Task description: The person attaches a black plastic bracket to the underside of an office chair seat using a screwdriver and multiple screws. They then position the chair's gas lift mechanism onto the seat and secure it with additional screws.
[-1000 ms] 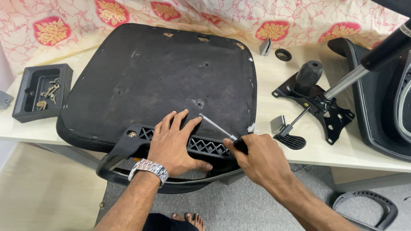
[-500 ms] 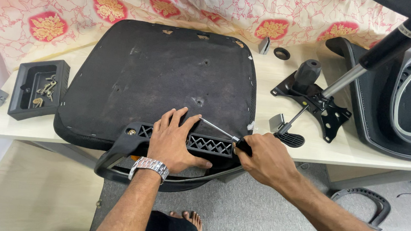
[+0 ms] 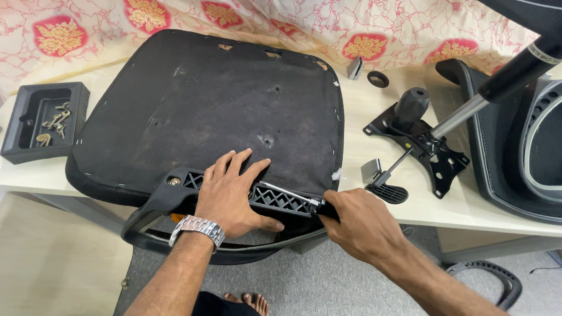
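While a pale wooden table backed by a cream cloth with red and gold flower prints fills most of the view, the largest thing lying on it is an upturned black fabric-covered chair seat, its near edge overhanging the table toward the person. At the far right sits a black and grey plastic chair backrest, with a black gas-lift cylinder and its shiny steel rod slanting down to a black metal tilt plate with a lever between the backrest and the seat. Along the seat's near edge runs a black plastic armrest bracket with a zigzag lattice, its curved loop hanging below the table edge. Well apart at the far left, a small black plastic tray holds a few screws. On the bracket, the left hand, a steel watch on its wrist, lies flat with fingers spread, pressing down and gripping nothing. Just to its right, the right hand is closed in a fist around the black handle of a slim screwdriver, whose steel shaft lies low across the lattice, the tip pointing toward the left hand's fingers.
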